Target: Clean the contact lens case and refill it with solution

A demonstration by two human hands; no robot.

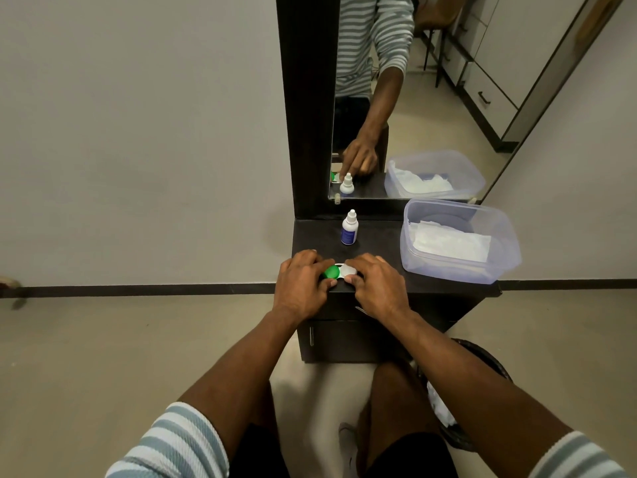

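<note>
Both hands grip the lens case (339, 271) near the front edge of the shelf (379, 236): left hand (303, 282) on the green cap (331, 271), right hand (375, 282) on the white cap (349, 270). The caps seem still closed; unscrewing probably comes next, then the bottle (349, 229) behind the case.

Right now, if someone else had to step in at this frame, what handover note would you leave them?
Left hand: on the green cap of the contact lens case, fingers around it.
Right hand: holding the white cap end of the case.
The case lies at the front edge of the dark cabinet top, both caps on.
Solution bottle: upright behind the case, capped, untouched.
Plastic tub with white tissues: to the right.
Done: nothing that can be seen.
Left: uncap, clean, refill with solution, close.
</note>
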